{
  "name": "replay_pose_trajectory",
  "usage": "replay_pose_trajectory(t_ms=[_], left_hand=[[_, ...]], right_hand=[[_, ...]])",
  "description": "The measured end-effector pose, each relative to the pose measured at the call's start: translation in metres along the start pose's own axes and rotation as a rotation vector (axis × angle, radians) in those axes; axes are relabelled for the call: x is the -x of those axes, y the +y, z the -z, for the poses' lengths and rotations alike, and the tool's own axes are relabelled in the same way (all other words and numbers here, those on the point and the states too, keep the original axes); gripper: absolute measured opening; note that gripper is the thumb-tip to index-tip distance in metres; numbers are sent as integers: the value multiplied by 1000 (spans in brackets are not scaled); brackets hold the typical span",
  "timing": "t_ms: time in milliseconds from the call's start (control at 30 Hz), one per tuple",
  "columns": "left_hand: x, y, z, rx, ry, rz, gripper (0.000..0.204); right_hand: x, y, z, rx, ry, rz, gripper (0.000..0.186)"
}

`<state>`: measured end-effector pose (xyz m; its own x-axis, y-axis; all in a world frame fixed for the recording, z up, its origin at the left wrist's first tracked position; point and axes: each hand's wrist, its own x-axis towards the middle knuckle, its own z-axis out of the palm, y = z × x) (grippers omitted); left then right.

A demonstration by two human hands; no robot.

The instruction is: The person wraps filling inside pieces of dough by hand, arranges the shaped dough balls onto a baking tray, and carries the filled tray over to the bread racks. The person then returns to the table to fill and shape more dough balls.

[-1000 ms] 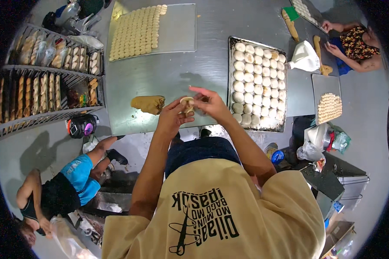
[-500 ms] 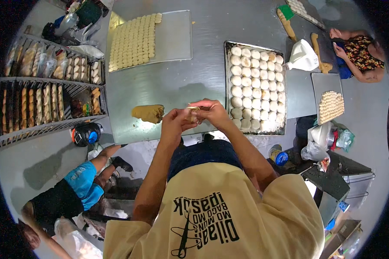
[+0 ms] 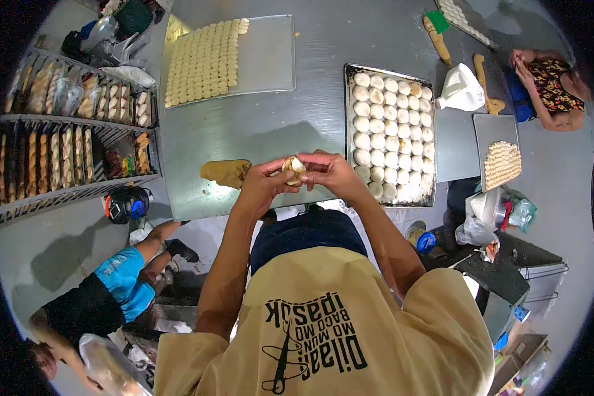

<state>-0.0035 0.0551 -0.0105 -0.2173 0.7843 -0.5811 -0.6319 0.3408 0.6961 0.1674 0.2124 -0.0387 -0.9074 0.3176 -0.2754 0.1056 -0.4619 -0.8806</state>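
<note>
In front of me, over the near edge of the grey table (image 3: pixel 317 125), both hands hold a small piece of pale dough with brown in it (image 3: pixel 296 165). My left hand (image 3: pixel 265 186) grips its left side, thumb on top. My right hand (image 3: pixel 334 175) pinches it from the right, fingers curled round the far side. A smooth brown lump (image 3: pixel 223 173), perhaps filling or dough, lies on the table just left of my left hand. Right of my right hand, a dark-rimmed baking tray (image 3: pixel 391 70) holds rows of round, flour-dusted buns (image 3: pixel 391 127).
A metal sheet (image 3: pixel 267 56) with many small dough rounds (image 3: pixel 204 63) lies at the far left. A white jug (image 3: pixel 462 88) and a smaller tray of dough pieces (image 3: pixel 501 165) are on the right. Bread racks (image 3: pixel 79 122) stand left; one person is lower left, another far right.
My hands have turned the dough piece so more of its pale and brown surface shows. The person on the right has brought their hands together; at lower left a plastic bag has shifted.
</note>
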Motion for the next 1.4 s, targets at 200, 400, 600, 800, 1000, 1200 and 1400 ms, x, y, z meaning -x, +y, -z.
replay_pose_trajectory(t_ms=[200, 400, 600, 800, 1000, 1200, 1400], left_hand=[[-1, -13, -5, -181, 124, -83, 39], [-11, -12, -3, -8, 70, 25, 40], [-63, -75, 35, -361, 393, -91, 27], [-63, -77, 21, -449, 412, -59, 19], [-60, -85, 30, -984, 546, -347, 24], [-47, -97, 15, -1069, 482, -544, 38], [-49, -100, 13, -915, 510, -518, 36]], right_hand=[[-5, 14, -13, 119, 182, 118, 35], [-16, 48, -13, 154, 370, 136, 13], [-23, 59, -19, 918, 310, 317, 26], [-42, 81, -3, 1014, 303, 97, 25], [-50, 71, -4, 873, 218, 99, 27], [-68, 85, 32, 796, 121, -1, 32], [-60, 89, 49, 833, 31, 280, 29]])
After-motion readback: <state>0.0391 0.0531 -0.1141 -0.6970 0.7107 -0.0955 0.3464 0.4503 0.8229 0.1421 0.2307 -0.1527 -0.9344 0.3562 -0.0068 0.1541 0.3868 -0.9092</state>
